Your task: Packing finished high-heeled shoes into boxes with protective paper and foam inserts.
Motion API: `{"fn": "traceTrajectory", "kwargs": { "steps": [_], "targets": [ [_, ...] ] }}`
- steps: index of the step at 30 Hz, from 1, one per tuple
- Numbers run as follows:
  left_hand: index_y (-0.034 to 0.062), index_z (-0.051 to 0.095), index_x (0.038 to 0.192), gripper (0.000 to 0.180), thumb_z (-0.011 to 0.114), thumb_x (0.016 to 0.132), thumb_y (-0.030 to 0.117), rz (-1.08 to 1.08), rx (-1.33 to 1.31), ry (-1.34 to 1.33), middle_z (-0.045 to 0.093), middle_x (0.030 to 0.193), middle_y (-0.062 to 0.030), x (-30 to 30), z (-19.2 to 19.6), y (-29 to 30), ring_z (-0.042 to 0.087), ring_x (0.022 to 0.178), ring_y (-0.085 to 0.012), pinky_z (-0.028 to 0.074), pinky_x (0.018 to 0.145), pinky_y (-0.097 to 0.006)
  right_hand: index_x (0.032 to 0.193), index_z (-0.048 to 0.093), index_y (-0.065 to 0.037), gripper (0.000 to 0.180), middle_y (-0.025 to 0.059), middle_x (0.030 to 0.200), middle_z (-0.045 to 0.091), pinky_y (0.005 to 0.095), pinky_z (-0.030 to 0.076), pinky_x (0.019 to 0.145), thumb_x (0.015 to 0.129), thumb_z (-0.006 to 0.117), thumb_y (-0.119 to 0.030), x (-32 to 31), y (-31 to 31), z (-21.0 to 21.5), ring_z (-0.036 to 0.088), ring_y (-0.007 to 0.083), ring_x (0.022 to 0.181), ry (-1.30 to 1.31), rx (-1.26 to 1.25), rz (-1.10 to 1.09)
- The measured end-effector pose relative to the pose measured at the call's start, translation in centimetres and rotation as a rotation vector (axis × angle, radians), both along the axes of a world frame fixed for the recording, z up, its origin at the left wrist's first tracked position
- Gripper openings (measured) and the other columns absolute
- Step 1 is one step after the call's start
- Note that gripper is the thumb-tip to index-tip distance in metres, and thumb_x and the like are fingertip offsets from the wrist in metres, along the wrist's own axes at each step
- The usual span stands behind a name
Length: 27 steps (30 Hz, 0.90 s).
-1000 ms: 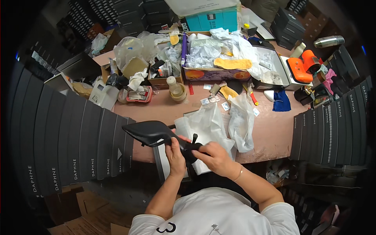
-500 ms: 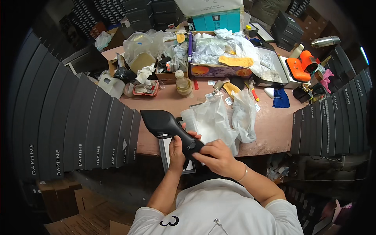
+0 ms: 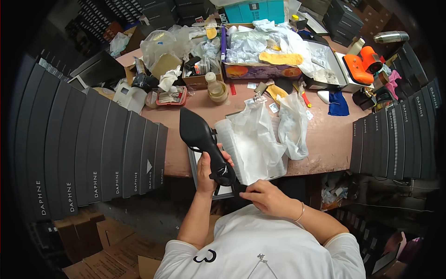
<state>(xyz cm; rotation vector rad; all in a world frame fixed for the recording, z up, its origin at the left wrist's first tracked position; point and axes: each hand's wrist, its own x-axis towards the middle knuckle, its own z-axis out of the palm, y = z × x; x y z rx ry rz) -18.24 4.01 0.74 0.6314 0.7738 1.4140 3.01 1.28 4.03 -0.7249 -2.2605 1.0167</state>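
Observation:
A black pointed shoe (image 3: 196, 132) with thin straps is held over the near edge of the table, its smooth sole turned up and its toe pointing away. My left hand (image 3: 203, 174) is wrapped around its narrow middle, thumb on the left and fingertips on the right. At the shoe's heel end, my right hand (image 3: 267, 197) pinches a small black part, perhaps a strap; the fingers partly hide it. Beneath the shoe lies an open shoebox (image 3: 193, 160), and white tissue paper (image 3: 251, 144) spreads just right of it.
Dark shoeboxes stand in rows at left (image 3: 107, 153) and right (image 3: 378, 144). Along the back are a carton of crumpled paper (image 3: 260, 72), a bottle of liquid (image 3: 216, 88) and an orange tool (image 3: 360, 69). A blue cloth (image 3: 338, 103) lies toward the right. The pink table (image 3: 325, 139) ends before me.
The shoe has turned more upright, with its sole now facing up and its toe swung farther away. My right hand has drawn slightly back toward me and right, still pinching at the heel end.

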Motion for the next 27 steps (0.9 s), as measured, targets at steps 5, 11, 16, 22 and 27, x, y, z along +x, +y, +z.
{"fn": "traceTrajectory", "kwargs": {
  "steps": [5,11,16,22,27],
  "targets": [
    [-0.0047,0.053,0.122,0.075,0.030,0.095,0.061,-0.206,-0.079,0.066,0.064,0.097,-0.0078,2.3,0.4,0.5,0.062,0.088,-0.0144,0.050,0.079,-0.027,0.110,0.064,-0.008,0.044,0.0054,0.100,0.058,0.0354,0.045,0.079,0.068,0.065,0.003,-2.0,5.0,2.6,0.055,0.0250,0.085,0.078,0.243,-0.080],
    [-0.0089,0.054,0.111,0.077,0.029,0.094,0.063,-0.338,-0.193,0.056,0.063,0.082,-0.0116,1.7,-0.8,1.2,0.063,0.076,-0.0204,0.053,0.072,-0.034,0.109,0.064,-0.006,0.037,0.0095,0.097,0.061,0.0359,0.046,0.080,0.073,0.062,0.004,6.3,4.9,0.1,0.057,0.0281,0.088,-0.061,-0.091,-0.117],
    [0.0014,0.055,0.097,0.064,0.030,0.095,0.061,-0.265,-0.282,-0.469,0.057,0.071,-0.0081,2.6,-1.8,2.3,0.061,0.066,-0.0214,0.054,0.063,-0.037,0.116,0.059,-0.001,0.032,0.0177,0.109,0.058,0.0357,0.045,0.088,0.084,0.058,0.001,15.6,13.3,-6.0,0.057,0.0322,0.101,-0.074,0.179,-0.900],
    [0.0046,0.054,0.091,0.058,0.034,0.096,0.058,-0.211,-0.333,-0.574,0.052,0.071,-0.0052,4.3,-1.2,2.6,0.056,0.061,-0.0154,0.054,0.055,-0.031,0.122,0.055,0.000,0.039,0.0203,0.122,0.053,0.0418,0.041,0.098,0.085,0.062,-0.012,23.0,16.5,-21.5,0.050,0.0354,0.115,-0.451,-0.056,-0.977],
    [0.0047,0.053,0.092,0.056,0.032,0.097,0.056,-0.214,-0.307,-0.726,0.050,0.069,-0.0050,4.2,-2.2,1.7,0.054,0.059,-0.0146,0.054,0.053,-0.030,0.121,0.055,0.001,0.042,0.0215,0.120,0.056,0.0424,0.043,0.094,0.085,0.065,-0.016,20.8,16.3,-17.1,0.053,0.0367,0.112,-0.071,-0.186,-1.077]
  ]
}}
